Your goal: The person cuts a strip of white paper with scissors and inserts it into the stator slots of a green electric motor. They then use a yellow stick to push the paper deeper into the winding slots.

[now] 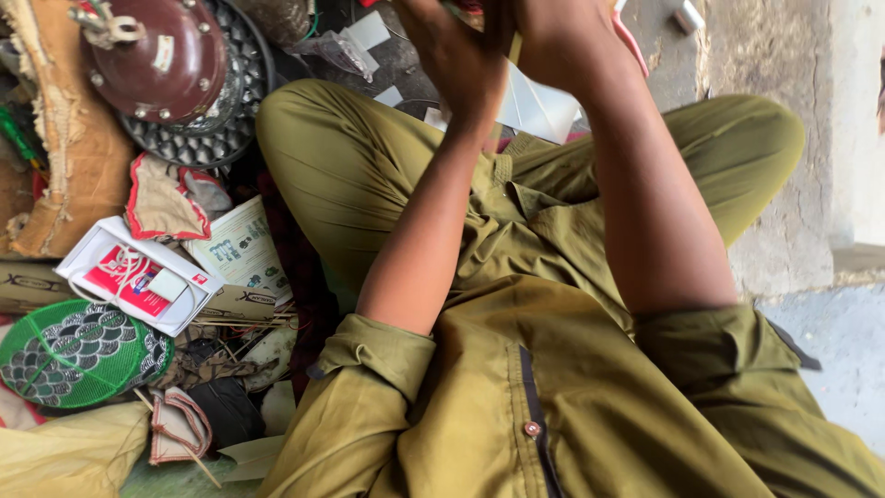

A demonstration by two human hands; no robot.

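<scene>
Sitting cross-legged in olive cotton clothes, the person raises both forearms toward the top edge. Left hand (456, 55) and right hand (553, 37) curl together around a thin yellowish strip (516, 46), mostly hidden between them; the exact grip cannot be told. White folded paper (539, 111) lies just below the hands, over the lap

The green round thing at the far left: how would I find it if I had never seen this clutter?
Start at the person's bent knee in olive trousers and look down the pile to its left. Below the flat white box with a red insert lies the green dome, touching the frame's left edge. Only it is bright green mesh with a scale pattern.
</scene>
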